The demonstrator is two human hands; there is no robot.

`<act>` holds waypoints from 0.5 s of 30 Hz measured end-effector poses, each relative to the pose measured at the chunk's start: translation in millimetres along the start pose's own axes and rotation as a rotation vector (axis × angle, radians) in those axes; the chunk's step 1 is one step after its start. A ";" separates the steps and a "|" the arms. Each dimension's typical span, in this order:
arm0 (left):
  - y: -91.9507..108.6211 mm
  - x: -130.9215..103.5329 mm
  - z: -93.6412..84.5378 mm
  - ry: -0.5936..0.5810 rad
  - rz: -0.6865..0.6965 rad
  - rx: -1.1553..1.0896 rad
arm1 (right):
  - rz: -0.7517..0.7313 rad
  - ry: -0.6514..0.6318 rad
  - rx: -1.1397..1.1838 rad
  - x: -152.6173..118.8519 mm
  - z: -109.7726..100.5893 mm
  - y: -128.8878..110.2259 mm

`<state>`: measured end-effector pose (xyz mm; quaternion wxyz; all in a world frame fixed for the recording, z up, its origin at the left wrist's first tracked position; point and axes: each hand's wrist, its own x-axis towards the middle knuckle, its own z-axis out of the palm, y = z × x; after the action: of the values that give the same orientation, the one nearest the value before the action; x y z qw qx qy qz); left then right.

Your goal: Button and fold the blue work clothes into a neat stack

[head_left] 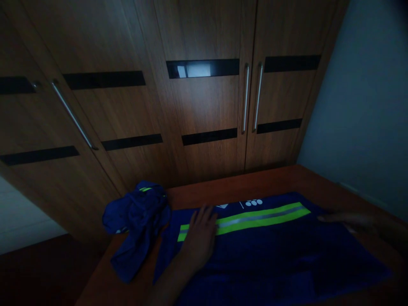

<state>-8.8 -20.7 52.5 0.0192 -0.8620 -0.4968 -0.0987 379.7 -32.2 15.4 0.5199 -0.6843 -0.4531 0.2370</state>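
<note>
A dark blue work jacket (264,250) lies spread on the reddish wooden surface. It has a yellow-green band with a silver stripe and white printing above it. My left hand (200,238) rests flat on its left part, fingers stretched across the band. At the jacket's right edge, my right hand (350,219) has the cloth between thumb and fingers; dim light hides part of the fingers. To the left of the jacket sits a crumpled dark blue garment (137,221) with a small yellow-green strip, touched by neither hand.
Behind the wooden surface (204,191) stands a brown wardrobe (204,106) with dark inlays and long metal handles, its doors closed. A pale wall (360,106) rises on the right. The crumpled garment partly overhangs the surface's left edge. The room is dim.
</note>
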 end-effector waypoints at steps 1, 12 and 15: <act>13.6 5.4 1.0 -0.010 0.052 -0.020 | 0.137 -0.053 0.138 1.7 -6.8 -0.9; 75.1 54.9 51.5 -0.126 0.112 -0.207 | 0.808 -0.600 0.626 56.8 -66.6 -0.6; 75.3 55.7 51.8 -0.135 0.118 -0.196 | 0.412 -0.528 0.362 48.0 -56.7 -26.3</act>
<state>90.9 -4.4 17.1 -0.0926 -0.8921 -0.4335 -0.0874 437.8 -17.5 66.4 0.4391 -0.5734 -0.3753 0.5810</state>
